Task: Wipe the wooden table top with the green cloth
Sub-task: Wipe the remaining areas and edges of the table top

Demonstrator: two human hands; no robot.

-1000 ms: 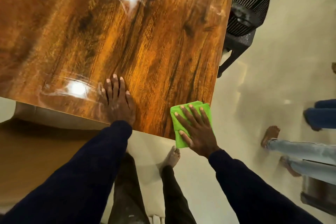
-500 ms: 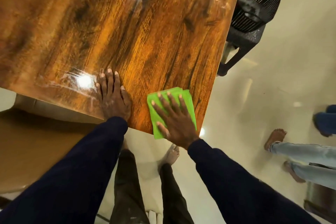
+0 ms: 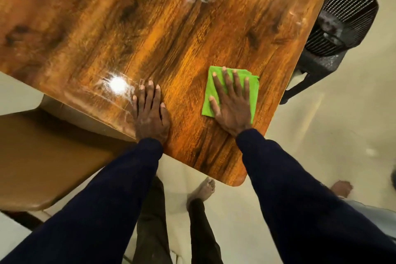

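a person's right hand (image 3: 232,105) lies flat, fingers spread, pressing a folded green cloth (image 3: 254,90) onto a glossy wooden table (image 3: 128,28). the cloth is at 3 o'clock from the left hand (image 3: 150,111), which rests flat and empty by the table's near edge. likely risks: the cloth sits close to the 3 o'clock edge, so a wide stroke could carry it off, and the bracing left hand may leave prints. glare (image 3: 117,84) at 10 o'clock of the left hand hides any streaks. the table's far and left parts are cut off, and blur softens the grain.
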